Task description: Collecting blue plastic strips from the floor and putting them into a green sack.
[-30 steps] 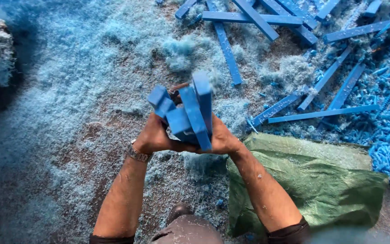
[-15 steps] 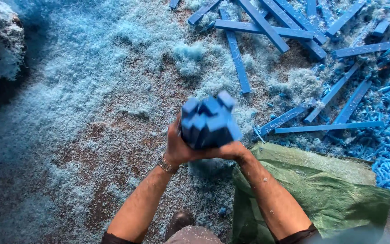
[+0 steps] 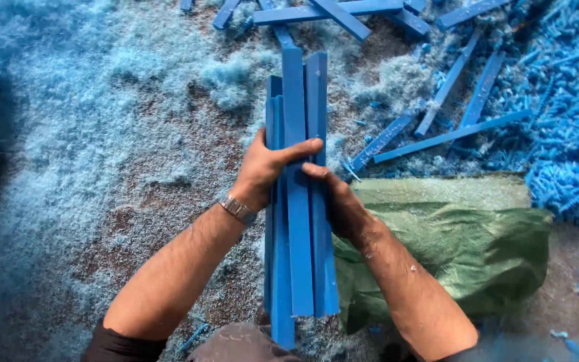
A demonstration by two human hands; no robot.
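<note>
- Swung since half a second ago from end-on to lengthwise: bundle of blue strips (image 3: 298,201), now pointing away from the body above the floor (image 3: 102,201).
- Left hand (image 3: 266,167) wrapped around the bundle's left side, thumb across the top.
- Right hand (image 3: 340,204) clasped against its right side, fingers on top.
- Could fan apart or slide out endwise: smooth, uneven strips, gripped only mid-length.
- Green sack (image 3: 464,248) lying just right; loose blue strips (image 3: 450,134) and shavings (image 3: 41,100) scattered beyond.

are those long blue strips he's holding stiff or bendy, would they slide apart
Likely stiff: the blue strips run straight past both hands without sagging. Smooth flat faces may let them slip, so the left hand and right hand clamp them from both sides.
</note>
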